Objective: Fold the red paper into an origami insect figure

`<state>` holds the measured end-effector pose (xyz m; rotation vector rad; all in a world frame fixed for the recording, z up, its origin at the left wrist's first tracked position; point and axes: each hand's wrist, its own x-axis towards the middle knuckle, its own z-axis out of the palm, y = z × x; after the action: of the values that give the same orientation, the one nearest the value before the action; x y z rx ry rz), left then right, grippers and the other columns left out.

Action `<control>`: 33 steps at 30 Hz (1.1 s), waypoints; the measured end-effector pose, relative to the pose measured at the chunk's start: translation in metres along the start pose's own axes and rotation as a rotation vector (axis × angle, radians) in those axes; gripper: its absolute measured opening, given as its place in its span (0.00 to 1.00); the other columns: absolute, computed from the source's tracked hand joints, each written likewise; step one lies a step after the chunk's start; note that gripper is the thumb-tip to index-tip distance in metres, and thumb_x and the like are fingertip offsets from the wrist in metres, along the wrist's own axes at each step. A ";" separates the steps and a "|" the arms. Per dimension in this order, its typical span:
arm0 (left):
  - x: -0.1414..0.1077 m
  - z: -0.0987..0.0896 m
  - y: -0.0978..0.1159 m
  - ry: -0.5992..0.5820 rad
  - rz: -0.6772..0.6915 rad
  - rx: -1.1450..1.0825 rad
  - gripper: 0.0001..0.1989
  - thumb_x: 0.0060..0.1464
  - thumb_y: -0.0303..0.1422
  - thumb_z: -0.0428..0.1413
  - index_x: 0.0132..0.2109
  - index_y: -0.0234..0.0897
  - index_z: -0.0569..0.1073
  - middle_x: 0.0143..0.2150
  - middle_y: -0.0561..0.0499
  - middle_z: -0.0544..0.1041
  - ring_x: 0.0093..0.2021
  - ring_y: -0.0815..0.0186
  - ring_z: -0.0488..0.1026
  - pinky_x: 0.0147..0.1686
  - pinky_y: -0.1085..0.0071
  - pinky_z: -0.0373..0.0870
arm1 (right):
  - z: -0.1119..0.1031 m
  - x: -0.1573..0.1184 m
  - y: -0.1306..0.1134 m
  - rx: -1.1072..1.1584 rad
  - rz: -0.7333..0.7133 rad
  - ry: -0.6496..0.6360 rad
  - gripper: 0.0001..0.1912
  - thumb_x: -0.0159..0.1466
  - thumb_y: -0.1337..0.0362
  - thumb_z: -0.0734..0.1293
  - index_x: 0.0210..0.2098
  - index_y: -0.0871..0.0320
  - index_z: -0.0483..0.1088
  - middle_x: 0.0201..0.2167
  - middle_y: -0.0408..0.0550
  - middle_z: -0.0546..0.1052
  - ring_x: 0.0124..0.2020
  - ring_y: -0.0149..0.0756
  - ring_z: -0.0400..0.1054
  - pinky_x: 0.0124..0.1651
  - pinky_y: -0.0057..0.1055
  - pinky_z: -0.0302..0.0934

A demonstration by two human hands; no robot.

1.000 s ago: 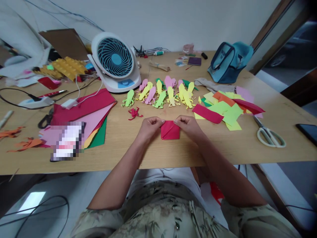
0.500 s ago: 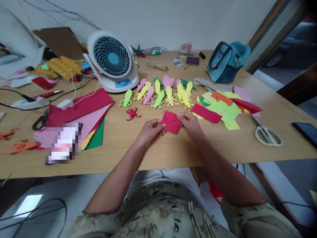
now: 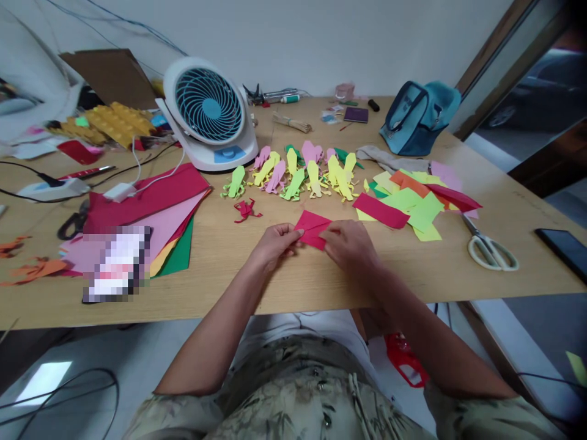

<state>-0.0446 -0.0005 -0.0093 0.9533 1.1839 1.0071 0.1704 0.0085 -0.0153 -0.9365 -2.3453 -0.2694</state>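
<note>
Head view: one folded red paper (image 3: 312,225) over the table (image 3: 293,287), between left hand (image 3: 277,241), pinching its left corner, and right hand (image 3: 347,244), gripping its right side. One red paper frog (image 3: 246,210) nearby. Blue bag (image 3: 415,119): lettering unreadable.

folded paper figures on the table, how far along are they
The row of coloured figures and small red figure look finished. The left hand and right hand hold red paper, creased but not yet shaped. Flat cut pieces and larger sheets look unworked; how many are needed, I can't tell.
</note>
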 end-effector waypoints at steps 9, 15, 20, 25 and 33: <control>-0.047 -0.015 -0.014 0.024 0.689 0.927 0.08 0.61 0.31 0.57 0.46 0.38 0.78 0.48 0.45 0.78 0.49 0.59 0.73 0.52 0.59 0.69 | -0.006 -0.013 -0.015 -0.019 -0.251 -0.262 0.06 0.67 0.68 0.65 0.34 0.57 0.72 0.34 0.48 0.75 0.36 0.39 0.62 0.41 0.37 0.47; -0.050 -0.019 -0.023 -0.294 0.828 1.164 0.10 0.65 0.31 0.54 0.51 0.34 0.75 0.48 0.44 0.78 0.50 0.59 0.72 0.52 0.61 0.70 | -0.015 -0.024 -0.019 0.073 -0.198 -0.301 0.04 0.68 0.68 0.64 0.38 0.57 0.73 0.38 0.48 0.78 0.39 0.39 0.66 0.45 0.37 0.51; -0.047 -0.016 -0.023 -0.277 0.898 1.367 0.11 0.67 0.30 0.50 0.49 0.34 0.76 0.46 0.44 0.77 0.47 0.59 0.71 0.49 0.63 0.70 | -0.018 -0.031 -0.021 0.077 -0.223 -0.244 0.09 0.70 0.70 0.61 0.36 0.58 0.73 0.43 0.50 0.80 0.40 0.38 0.69 0.48 0.38 0.54; -0.046 -0.014 -0.022 -0.252 0.932 1.436 0.11 0.67 0.34 0.51 0.48 0.34 0.76 0.45 0.44 0.77 0.45 0.59 0.70 0.46 0.63 0.70 | -0.014 -0.036 -0.021 0.132 -0.139 -0.215 0.08 0.69 0.69 0.62 0.36 0.57 0.72 0.40 0.50 0.81 0.41 0.39 0.71 0.48 0.38 0.56; -0.042 -0.017 -0.033 -0.135 0.914 1.340 0.10 0.68 0.32 0.50 0.41 0.36 0.75 0.39 0.46 0.76 0.40 0.62 0.70 0.41 0.66 0.68 | -0.012 -0.033 -0.023 0.208 0.023 -0.265 0.05 0.68 0.66 0.64 0.37 0.57 0.71 0.38 0.51 0.77 0.40 0.41 0.68 0.46 0.38 0.56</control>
<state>-0.0612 -0.0490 -0.0316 2.7395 1.2612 0.6725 0.1788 -0.0315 -0.0242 -0.9428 -2.5395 0.1149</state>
